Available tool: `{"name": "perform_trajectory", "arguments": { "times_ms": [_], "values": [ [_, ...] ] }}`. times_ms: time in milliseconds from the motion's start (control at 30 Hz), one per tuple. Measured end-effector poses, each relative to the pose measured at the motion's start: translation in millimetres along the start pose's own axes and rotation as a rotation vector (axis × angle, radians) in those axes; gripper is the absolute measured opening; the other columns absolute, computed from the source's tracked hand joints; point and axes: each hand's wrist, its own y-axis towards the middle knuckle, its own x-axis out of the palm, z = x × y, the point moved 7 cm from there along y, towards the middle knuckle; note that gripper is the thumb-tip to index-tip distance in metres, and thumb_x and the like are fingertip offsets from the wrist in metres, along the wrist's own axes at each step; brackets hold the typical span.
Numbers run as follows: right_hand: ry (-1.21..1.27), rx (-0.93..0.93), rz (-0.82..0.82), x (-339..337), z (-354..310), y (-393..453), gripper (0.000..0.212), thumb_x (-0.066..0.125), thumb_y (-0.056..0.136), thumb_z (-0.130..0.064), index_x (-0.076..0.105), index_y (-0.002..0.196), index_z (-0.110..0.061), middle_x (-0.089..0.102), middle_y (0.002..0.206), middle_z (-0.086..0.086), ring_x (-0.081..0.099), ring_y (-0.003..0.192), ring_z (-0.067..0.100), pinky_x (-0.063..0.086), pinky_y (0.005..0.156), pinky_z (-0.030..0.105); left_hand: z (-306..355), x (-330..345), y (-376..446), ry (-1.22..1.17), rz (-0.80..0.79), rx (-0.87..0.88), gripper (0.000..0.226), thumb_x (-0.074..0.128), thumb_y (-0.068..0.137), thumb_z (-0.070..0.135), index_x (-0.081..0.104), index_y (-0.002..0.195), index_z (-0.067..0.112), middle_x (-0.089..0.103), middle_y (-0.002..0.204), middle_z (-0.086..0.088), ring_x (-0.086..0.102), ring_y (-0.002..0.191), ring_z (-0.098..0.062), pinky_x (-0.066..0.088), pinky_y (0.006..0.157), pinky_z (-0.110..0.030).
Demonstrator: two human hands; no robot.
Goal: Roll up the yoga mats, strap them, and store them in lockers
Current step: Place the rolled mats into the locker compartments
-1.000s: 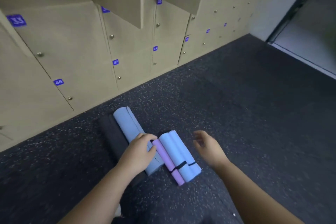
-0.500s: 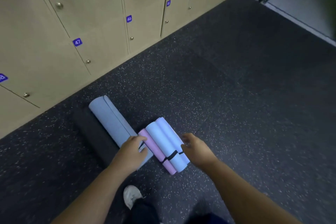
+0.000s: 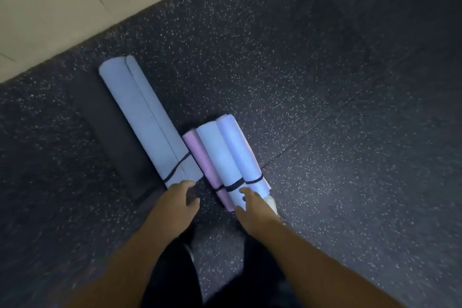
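On the speckled dark floor (image 3: 325,107) lie several rolled mats, side by side and slanting toward the lockers (image 3: 45,7) at upper left. The long blue mat (image 3: 147,122) has a thin dark strap (image 3: 178,166) near its close end; a black mat (image 3: 110,142) lies along its left side, touching it. To the right is a shorter bundle — a pink mat (image 3: 203,165), a pale blue mat (image 3: 220,157) and a lilac mat (image 3: 238,150) — with a black band (image 3: 235,185) across its near end. The left hand (image 3: 175,205) reaches to the close end of the long blue mat, fingers loosely curved and slightly spread, tips at its edge; whether they touch is blurred. The right hand (image 3: 252,207) rests its loosely curved fingers on the bundle's near end, pinching nothing. A white shoe (image 3: 271,204) shows just beside the right hand.
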Motion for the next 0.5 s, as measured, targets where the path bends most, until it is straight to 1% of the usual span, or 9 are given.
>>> {"name": "perform_trajectory", "arguments": {
  "times_ms": [100, 167, 200, 267, 300, 367, 400, 467, 500],
  "values": [
    [-0.125, -0.035, -0.118, 20, 24, 46, 0.044, 0.044, 0.099, -0.028, 0.032, 0.14, -0.019, 0.044, 0.139, 0.002, 0.047, 0.125, 0.02, 0.035, 0.102, 0.03, -22, 55, 35, -0.102, 0.016, -0.109, 0.047, 0.052, 0.097, 0.023, 0.04, 0.142, 0.014, 0.046, 0.14, -0.005, 0.046, 0.126, -0.019, 0.034, 0.107, -0.031],
    [-0.168, -0.062, -0.168, 27, 38, 76, 0.045, 0.043, 0.099, -0.026, 0.031, 0.141, -0.017, 0.042, 0.139, 0.005, 0.046, 0.125, 0.024, 0.037, 0.103, 0.035, -32, 92, 58, -0.181, 0.035, -0.163, 0.048, 0.051, 0.097, 0.023, 0.039, 0.143, 0.015, 0.046, 0.14, -0.004, 0.047, 0.122, -0.018, 0.036, 0.103, -0.028],
    [-0.196, -0.082, -0.179, 27, 45, 92, 0.045, 0.044, 0.099, -0.026, 0.031, 0.141, -0.017, 0.042, 0.139, 0.006, 0.046, 0.124, 0.025, 0.037, 0.103, 0.036, -35, 111, 70, -0.22, 0.038, -0.194, 0.047, 0.05, 0.097, 0.023, 0.039, 0.142, 0.017, 0.047, 0.138, -0.002, 0.049, 0.117, -0.017, 0.038, 0.099, -0.027],
    [-0.27, -0.128, -0.19, 28, 60, 123, 0.045, 0.043, 0.099, -0.026, 0.031, 0.141, -0.017, 0.043, 0.136, 0.008, 0.048, 0.121, 0.029, 0.04, 0.1, 0.04, -38, 146, 94, -0.284, 0.027, -0.245, 0.041, 0.048, 0.097, 0.025, 0.042, 0.138, 0.019, 0.052, 0.122, 0.005, 0.054, 0.1, -0.016, 0.041, 0.083, -0.026],
    [-0.31, -0.151, -0.193, 28, 68, 139, 0.045, 0.043, 0.099, -0.025, 0.031, 0.142, -0.017, 0.043, 0.136, 0.01, 0.049, 0.12, 0.03, 0.042, 0.098, 0.041, -37, 161, 108, -0.317, 0.03, -0.249, 0.037, 0.048, 0.096, 0.027, 0.045, 0.132, 0.021, 0.053, 0.116, 0.008, 0.056, 0.095, -0.018, 0.043, 0.079, -0.027],
    [-0.366, -0.157, -0.195, 32, 88, 170, 0.045, 0.042, 0.099, -0.023, 0.031, 0.142, -0.016, 0.042, 0.136, 0.011, 0.051, 0.117, 0.033, 0.045, 0.095, 0.044, -39, 189, 134, -0.397, 0.053, -0.25, 0.03, 0.048, 0.092, 0.03, 0.05, 0.12, 0.022, 0.056, 0.111, 0.008, 0.058, 0.096, -0.021, 0.044, 0.075, -0.029],
    [-0.378, -0.141, -0.196, 34, 98, 185, 0.043, 0.041, 0.099, -0.022, 0.032, 0.141, -0.015, 0.042, 0.135, 0.012, 0.051, 0.116, 0.034, 0.045, 0.095, 0.045, -41, 203, 145, -0.442, 0.066, -0.261, 0.029, 0.051, 0.091, 0.027, 0.049, 0.119, 0.022, 0.055, 0.112, 0.007, 0.057, 0.097, -0.018, 0.043, 0.075, -0.028],
    [-0.385, -0.103, -0.183, 41, 118, 210, 0.042, 0.041, 0.099, -0.021, 0.031, 0.14, -0.015, 0.04, 0.135, 0.013, 0.05, 0.115, 0.035, 0.045, 0.095, 0.046, -50, 227, 167, -0.508, 0.097, -0.293, 0.048, 0.059, 0.091, 0.02, 0.041, 0.136, 0.016, 0.049, 0.121, 0.004, 0.049, 0.103, -0.011, 0.04, 0.078, -0.022],
    [-0.389, -0.09, -0.167, 45, 127, 222, 0.044, 0.041, 0.099, -0.021, 0.029, 0.141, -0.017, 0.037, 0.136, 0.012, 0.05, 0.116, 0.034, 0.045, 0.095, 0.046, -55, 238, 178, -0.525, 0.108, -0.301, 0.062, 0.063, 0.089, 0.021, 0.032, 0.143, 0.016, 0.044, 0.13, 0.001, 0.047, 0.11, -0.013, 0.043, 0.083, -0.024]
  ]
}}
